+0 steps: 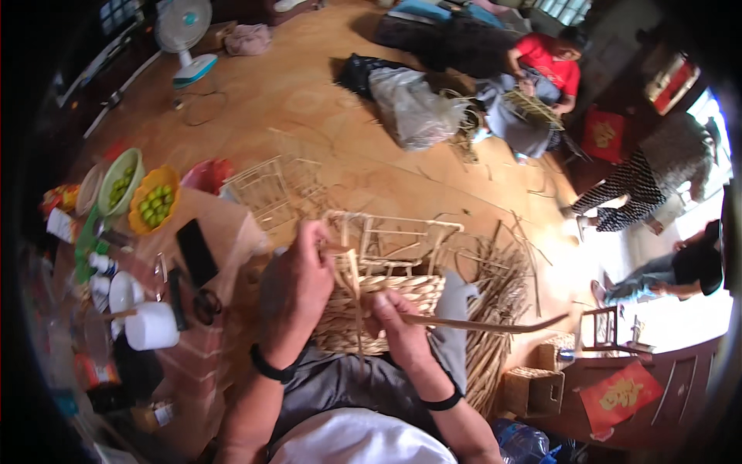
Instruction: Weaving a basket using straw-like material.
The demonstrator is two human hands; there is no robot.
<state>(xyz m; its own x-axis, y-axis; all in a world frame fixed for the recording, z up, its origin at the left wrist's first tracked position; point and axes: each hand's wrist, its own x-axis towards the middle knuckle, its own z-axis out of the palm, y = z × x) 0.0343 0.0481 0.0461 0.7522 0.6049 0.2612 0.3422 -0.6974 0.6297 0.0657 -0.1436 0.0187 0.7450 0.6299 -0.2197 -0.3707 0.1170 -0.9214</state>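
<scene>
On my lap rests a half-woven basket (pixel 410 292), its lower wall covered in thick straw-coloured braid and its upper wire frame (pixel 402 226) bare. My left hand (pixel 308 267) is closed at the basket's left corner, pinching a strand of the weaving material (pixel 340 247). At the front wall my right hand (pixel 396 323) is closed around a long brown plant stalk (pixel 495 325), whose free end sticks out to the right. A thin strand hangs down the front between the two hands. Both wrists wear black bands.
Left, a table (pixel 224 255) carries green fruit in a yellow bowl (pixel 157 201), scissors (pixel 207 306), a phone (pixel 196 251) and a white cup (pixel 152 325). A stalk bundle (pixel 495 309) lies right, near finished baskets (pixel 533 390). A person in red (pixel 550 66) weaves; others stand at right.
</scene>
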